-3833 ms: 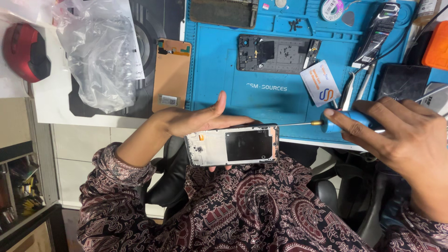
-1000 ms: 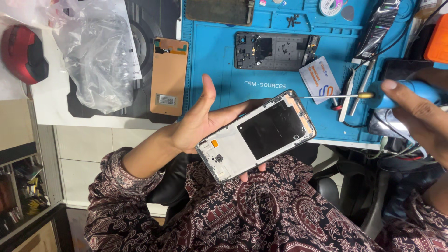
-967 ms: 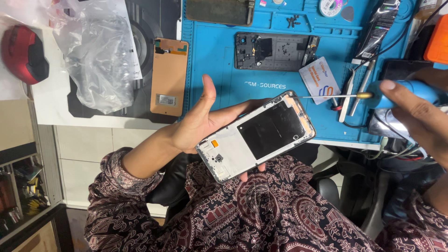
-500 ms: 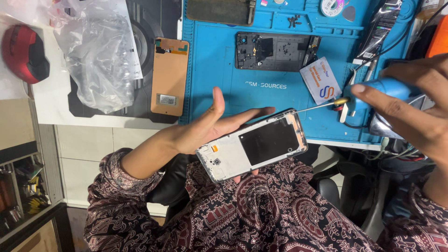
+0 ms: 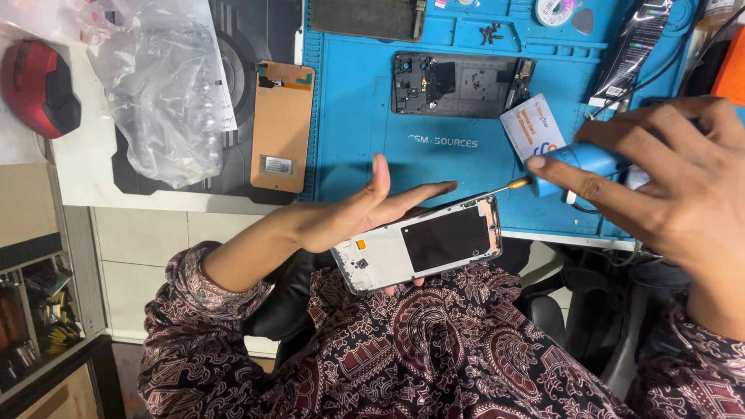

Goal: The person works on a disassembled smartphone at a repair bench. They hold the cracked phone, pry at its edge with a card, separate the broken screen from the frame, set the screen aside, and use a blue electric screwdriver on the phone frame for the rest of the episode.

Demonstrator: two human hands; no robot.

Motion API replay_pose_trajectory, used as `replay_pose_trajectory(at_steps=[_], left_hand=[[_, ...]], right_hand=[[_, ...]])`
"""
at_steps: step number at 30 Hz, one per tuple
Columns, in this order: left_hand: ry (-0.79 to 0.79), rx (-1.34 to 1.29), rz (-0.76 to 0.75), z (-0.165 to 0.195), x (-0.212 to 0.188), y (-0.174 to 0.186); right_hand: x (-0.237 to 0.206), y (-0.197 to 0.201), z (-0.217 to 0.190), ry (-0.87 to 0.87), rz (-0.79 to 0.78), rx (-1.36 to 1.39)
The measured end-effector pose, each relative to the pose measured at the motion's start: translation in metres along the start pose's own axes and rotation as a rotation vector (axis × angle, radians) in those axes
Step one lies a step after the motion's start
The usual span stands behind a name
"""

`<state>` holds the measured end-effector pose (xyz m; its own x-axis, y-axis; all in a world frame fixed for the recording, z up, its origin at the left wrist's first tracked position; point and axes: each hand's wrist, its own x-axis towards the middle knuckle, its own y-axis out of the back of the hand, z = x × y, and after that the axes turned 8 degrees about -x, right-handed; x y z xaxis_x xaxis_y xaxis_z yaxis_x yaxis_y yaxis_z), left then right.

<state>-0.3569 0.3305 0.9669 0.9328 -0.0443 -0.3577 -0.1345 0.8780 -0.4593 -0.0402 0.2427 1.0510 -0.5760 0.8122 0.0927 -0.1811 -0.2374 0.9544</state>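
We hold the phone frame [image 5: 419, 247] in our left hand [image 5: 365, 209], out in front of the blue work mat [image 5: 365, 155] and above our patterned lap. The frame lies across the palm side of the hand, tilted a little, its dark panel facing up and its white end with a small orange tab pointing toward our wrist. The left fingers [image 5: 423, 192] are stretched out nearly flat along the frame's far long edge, the thumb raised above it, and fingertips show just under its near edge; so the hand cradles the frame with open fingers instead of clenching it. Our right hand [image 5: 667, 178] is curled around the blue handle of a screwdriver [image 5: 578, 161], the forefinger laid along the handle toward its front end. The thin metal shaft runs down and to the left, and its tip sits at the frame's upper right corner, just beside the left fingertips; whether it touches the frame we cannot tell. On the mat behind lie a black phone back housing [image 5: 458, 84], a white card [image 5: 531, 128] near the screwdriver handle, and an orange-brown panel [image 5: 283, 128] at the mat's left edge. A crumpled clear plastic bag [image 5: 163, 93] and a red mouse [image 5: 35, 85] sit further left.
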Motion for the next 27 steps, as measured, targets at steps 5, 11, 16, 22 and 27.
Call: replay_pose_trajectory(at_steps=[5,11,16,22,27], left_hand=[[0.036,0.031,0.003,-0.001,0.003,0.002],[0.027,-0.082,-0.016,-0.009,0.007,0.006],[0.006,-0.238,-0.092,-0.021,0.008,0.009],[0.034,-0.326,-0.141,-0.022,0.010,0.006],[0.039,-0.126,-0.048,-0.016,0.007,-0.001]], right_hand=[[0.005,0.003,-0.005,0.001,-0.021,-0.014],[0.007,0.000,-0.013,-0.017,-0.017,-0.031],[0.008,-0.001,-0.018,-0.011,-0.026,-0.028],[0.011,0.000,-0.019,0.003,-0.015,-0.012],[0.011,0.007,-0.025,0.014,-0.012,0.016]])
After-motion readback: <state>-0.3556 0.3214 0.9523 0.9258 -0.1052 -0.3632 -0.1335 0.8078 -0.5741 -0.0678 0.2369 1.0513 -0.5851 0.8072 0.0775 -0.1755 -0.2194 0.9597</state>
